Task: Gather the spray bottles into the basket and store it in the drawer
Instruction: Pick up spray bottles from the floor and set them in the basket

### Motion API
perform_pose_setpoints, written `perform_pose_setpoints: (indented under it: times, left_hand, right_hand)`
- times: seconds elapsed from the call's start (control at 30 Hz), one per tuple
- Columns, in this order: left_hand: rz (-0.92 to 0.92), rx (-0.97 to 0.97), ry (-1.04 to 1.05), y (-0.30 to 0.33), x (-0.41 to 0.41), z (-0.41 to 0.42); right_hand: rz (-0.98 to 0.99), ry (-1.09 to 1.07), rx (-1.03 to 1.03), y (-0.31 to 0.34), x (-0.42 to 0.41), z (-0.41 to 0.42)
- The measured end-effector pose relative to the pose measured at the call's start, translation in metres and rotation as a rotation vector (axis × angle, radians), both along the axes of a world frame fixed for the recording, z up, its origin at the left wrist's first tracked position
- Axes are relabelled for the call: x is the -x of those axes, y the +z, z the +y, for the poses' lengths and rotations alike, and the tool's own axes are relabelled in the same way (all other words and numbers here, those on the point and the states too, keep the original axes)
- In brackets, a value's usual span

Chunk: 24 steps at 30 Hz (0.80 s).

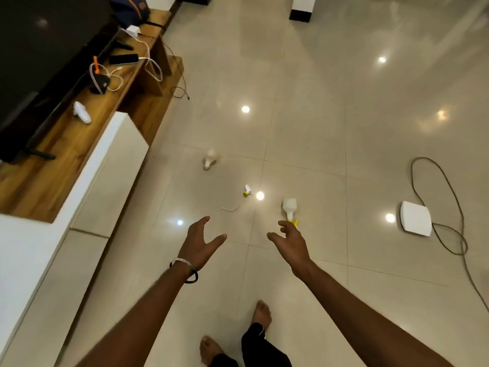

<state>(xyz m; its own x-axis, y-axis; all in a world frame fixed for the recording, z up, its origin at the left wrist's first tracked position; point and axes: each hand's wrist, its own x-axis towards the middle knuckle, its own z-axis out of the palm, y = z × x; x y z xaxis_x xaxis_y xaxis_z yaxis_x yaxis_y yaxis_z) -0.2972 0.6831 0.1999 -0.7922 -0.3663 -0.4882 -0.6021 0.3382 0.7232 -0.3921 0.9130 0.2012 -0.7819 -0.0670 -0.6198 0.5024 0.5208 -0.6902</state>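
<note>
Standing view over a glossy tiled floor [330,133]. No basket is in view. A white bottle [289,207] with a yellow sprayer lies near right, just beyond the right hand [289,241], whose fingers are loosely curled and empty; another bottle [210,158] lies farther left. The left hand [201,241] is spread wide, empty. Risk: a loose sprayer head [247,191] and thin tube [230,208] between them may be overlooked.

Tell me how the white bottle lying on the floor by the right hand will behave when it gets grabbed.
The white bottle lies on its side on glossy tile, so a nudge would probably slide or roll it. It looks like thin plastic, likely light and slightly squeezable. The right hand hovers open over its yellow sprayer end, probably the surest grip.
</note>
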Motion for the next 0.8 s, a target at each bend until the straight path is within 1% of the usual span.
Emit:
perform_pose_setpoints:
  times: [0.27,0.4,0.53,0.7,0.8]
  left_hand:
    - [-0.003,-0.060,-0.080,-0.028,0.143,0.061]
    - [-0.009,-0.089,-0.121,-0.050,0.216,0.079]
    - [-0.057,-0.111,-0.166,-0.081,0.282,0.090]
    - [-0.089,-0.120,-0.211,-0.143,0.362,0.105]
    - [-0.119,-0.153,-0.205,-0.199,0.398,0.120]
  right_hand:
    - [0.021,-0.080,-0.031,-0.029,0.113,0.062]
    - [0.008,-0.117,-0.045,-0.055,0.171,0.076]
    - [-0.015,-0.125,-0.078,-0.089,0.223,0.082]
    - [-0.048,-0.111,-0.084,-0.154,0.293,0.083]
    - [-0.081,-0.115,-0.082,-0.207,0.327,0.085]
